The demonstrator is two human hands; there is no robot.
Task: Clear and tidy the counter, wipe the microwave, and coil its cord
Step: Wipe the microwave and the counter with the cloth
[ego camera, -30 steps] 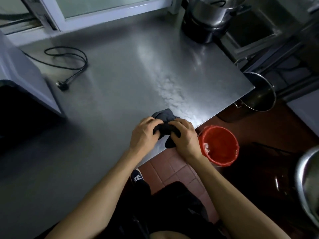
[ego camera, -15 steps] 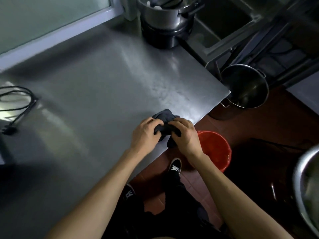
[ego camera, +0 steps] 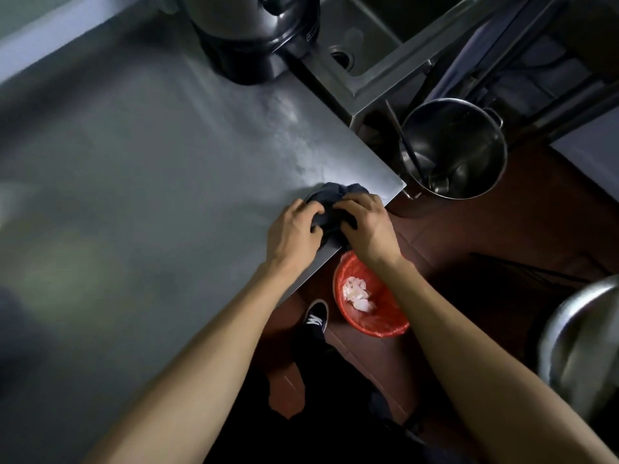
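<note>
A dark crumpled cloth [ego camera: 330, 199] lies on the steel counter [ego camera: 150, 162] close to its near right corner. My left hand [ego camera: 294, 234] grips the cloth's left side with curled fingers. My right hand [ego camera: 366, 227] grips its right side, and the two hands bunch it between them at the counter's front edge. The microwave and its cord are out of view.
A large steel pot on a dark base [ego camera: 254, 31] stands at the counter's back right. A sink [ego camera: 361, 48] lies beyond it. On the floor sit an open steel pot [ego camera: 455, 149], a red bin [ego camera: 368, 296] holding white scraps, and another steel vessel [ego camera: 582, 343] at the right.
The view has swung to the right: the cord and microwave have left the frame. Both hands, still gripping the cloth, have shifted right toward the counter's corner.
</note>
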